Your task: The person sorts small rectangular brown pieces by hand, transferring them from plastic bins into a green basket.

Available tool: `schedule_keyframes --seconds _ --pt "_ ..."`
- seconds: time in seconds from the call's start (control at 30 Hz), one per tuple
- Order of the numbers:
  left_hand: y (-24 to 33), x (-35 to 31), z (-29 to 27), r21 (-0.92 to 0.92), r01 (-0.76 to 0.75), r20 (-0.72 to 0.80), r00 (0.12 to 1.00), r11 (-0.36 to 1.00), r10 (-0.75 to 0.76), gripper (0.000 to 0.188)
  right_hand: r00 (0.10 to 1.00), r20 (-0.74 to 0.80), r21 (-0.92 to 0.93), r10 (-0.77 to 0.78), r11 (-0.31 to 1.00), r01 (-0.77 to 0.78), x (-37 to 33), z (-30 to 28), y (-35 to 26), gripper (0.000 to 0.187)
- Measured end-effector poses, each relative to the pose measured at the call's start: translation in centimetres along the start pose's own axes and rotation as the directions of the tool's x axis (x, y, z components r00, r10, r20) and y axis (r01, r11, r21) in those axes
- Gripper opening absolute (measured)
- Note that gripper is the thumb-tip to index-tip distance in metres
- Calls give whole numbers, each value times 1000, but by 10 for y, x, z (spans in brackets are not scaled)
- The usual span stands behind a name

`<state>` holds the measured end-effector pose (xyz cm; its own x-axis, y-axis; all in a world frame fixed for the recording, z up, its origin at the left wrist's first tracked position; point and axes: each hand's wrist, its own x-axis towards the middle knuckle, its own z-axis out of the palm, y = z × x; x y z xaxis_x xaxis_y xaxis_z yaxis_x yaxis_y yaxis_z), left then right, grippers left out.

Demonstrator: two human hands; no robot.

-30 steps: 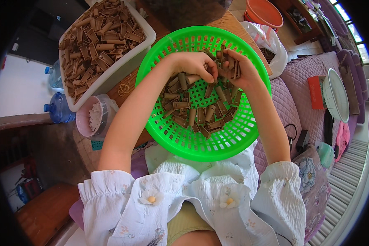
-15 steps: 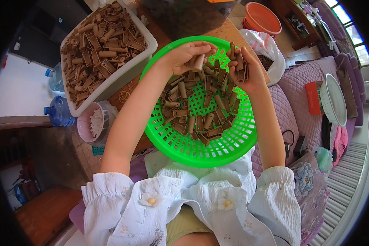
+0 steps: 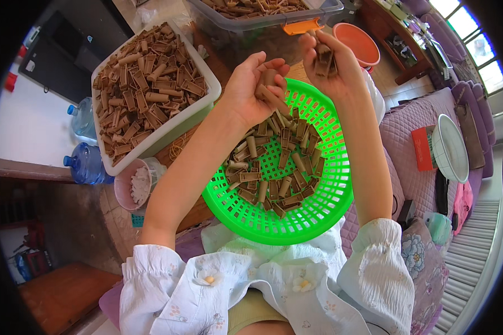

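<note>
A round green plastic basket (image 3: 246,228) sits before me with many small brown trough-shaped pieces (image 3: 285,187) lying in it. Above its far left part, my left hand (image 3: 250,89) curls around a few of these brown pieces. My right hand (image 3: 341,64) is raised beyond the basket's far right rim, fingers closed on a small bunch of the same pieces. Its fingers partly hide how many it holds.
To the left stands a pale tub (image 3: 211,95) heaped with brown pieces. A clear bin (image 3: 240,25) with an orange latch is at the far side. A pink bucket (image 3: 123,190), blue water bottles (image 3: 86,162) and an orange basin (image 3: 357,42) surround the work area; a quilted sofa (image 3: 416,125) lies right.
Both hands have moved farther from me, the right one off the basket toward the clear bin. My view has tilted up, bringing the clear bin's contents into sight.
</note>
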<state>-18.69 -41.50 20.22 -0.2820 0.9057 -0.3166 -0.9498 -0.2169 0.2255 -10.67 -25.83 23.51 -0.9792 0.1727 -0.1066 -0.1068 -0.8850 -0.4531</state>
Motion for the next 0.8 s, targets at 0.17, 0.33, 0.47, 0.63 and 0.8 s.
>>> schedule_keyframes --seconds 0.17,0.33,0.47,0.63,0.8 --pt "22 14 32 -1 0 257 967 1000 0 27 977 183 -93 -112 987 131 102 -39 -76 55" --pt "71 -2 139 288 -661 80 737 692 671 46 804 -286 -202 -522 853 482 72 154 -18 63" --pt "109 23 132 766 -641 443 486 -38 753 67 749 350 -695 -563 380 610 48 142 -23 75" --pt "106 14 81 808 -555 583 703 -198 407 54 908 402 -739 -120 543 399 -27 76 -40 46" --pt "58 10 -1 642 -548 765 505 -537 399 16 993 -120 -858 -5 -502 -107 -66 -8 25 25"
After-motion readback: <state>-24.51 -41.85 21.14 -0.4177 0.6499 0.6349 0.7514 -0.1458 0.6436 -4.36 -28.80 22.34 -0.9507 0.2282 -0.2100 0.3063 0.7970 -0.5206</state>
